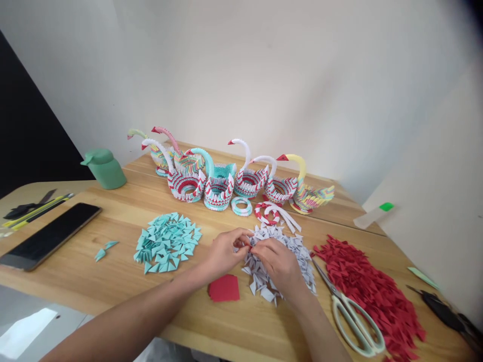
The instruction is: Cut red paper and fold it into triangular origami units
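My left hand [226, 253] and my right hand [278, 265] meet with fingertips pinched together on a small red paper piece [250, 247], mostly hidden by the fingers. Both hands are over the left part of a pile of folded white paper triangles [304, 256]. Just below my left hand lies a small stack of red paper [224, 288]. To the left is a heap of teal folded triangles [169, 242]. A larger heap of red folded triangles [372, 289] spreads to the right, with white-handled scissors [349, 310] lying open between it and my right hand.
Several folded-paper swans [186, 183] stand along the back. Before them lie a teal-and-white ring [241, 212], a red-and-white ring [260, 217] and white strips [289, 221]. A green jug [105, 171] and a phone [51, 234] are left; a green-capped bottle [373, 216] and black tool [441, 309] right.
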`<state>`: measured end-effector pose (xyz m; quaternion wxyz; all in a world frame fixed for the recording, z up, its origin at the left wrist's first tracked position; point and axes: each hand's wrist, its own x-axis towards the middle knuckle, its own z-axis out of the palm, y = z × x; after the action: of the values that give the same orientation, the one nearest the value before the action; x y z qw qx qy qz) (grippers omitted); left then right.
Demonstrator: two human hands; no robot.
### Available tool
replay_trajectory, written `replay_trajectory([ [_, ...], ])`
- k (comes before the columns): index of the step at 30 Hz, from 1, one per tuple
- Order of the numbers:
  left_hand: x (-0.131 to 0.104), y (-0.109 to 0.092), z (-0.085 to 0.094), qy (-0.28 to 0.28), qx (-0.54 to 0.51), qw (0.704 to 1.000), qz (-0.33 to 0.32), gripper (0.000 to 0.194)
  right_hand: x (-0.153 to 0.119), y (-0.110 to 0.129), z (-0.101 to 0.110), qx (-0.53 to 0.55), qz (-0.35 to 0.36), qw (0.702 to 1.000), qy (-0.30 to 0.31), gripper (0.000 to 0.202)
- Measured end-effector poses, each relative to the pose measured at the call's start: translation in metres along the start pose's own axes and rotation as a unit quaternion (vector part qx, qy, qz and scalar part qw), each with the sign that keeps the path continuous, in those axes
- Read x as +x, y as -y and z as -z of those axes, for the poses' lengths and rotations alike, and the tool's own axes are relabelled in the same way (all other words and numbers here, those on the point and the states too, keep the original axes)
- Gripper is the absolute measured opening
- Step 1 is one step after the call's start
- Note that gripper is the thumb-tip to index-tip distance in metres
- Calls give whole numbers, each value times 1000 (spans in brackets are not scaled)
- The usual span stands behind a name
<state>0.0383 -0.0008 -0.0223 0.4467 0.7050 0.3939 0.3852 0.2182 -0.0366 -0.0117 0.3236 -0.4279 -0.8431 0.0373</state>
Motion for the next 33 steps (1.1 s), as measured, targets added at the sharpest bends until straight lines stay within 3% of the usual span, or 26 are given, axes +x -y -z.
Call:
replay_trajectory([
  [4,0,1,0,7,-4,1000,0,35,2,2,-1,46,-32,998,-6,22],
  [16,0,3,-3,-30,7,999,-29,36,1,4,-13,152,-225,962,-38,10],
  [26,-6,-1,-5,-68,110,988,-86,32,1,1,-20,303,-294,904,-70,21],
  [33,-10,-4,-6,-72,143,981,-107,33,3,3,-18,316,-303,895,-84,28],
])
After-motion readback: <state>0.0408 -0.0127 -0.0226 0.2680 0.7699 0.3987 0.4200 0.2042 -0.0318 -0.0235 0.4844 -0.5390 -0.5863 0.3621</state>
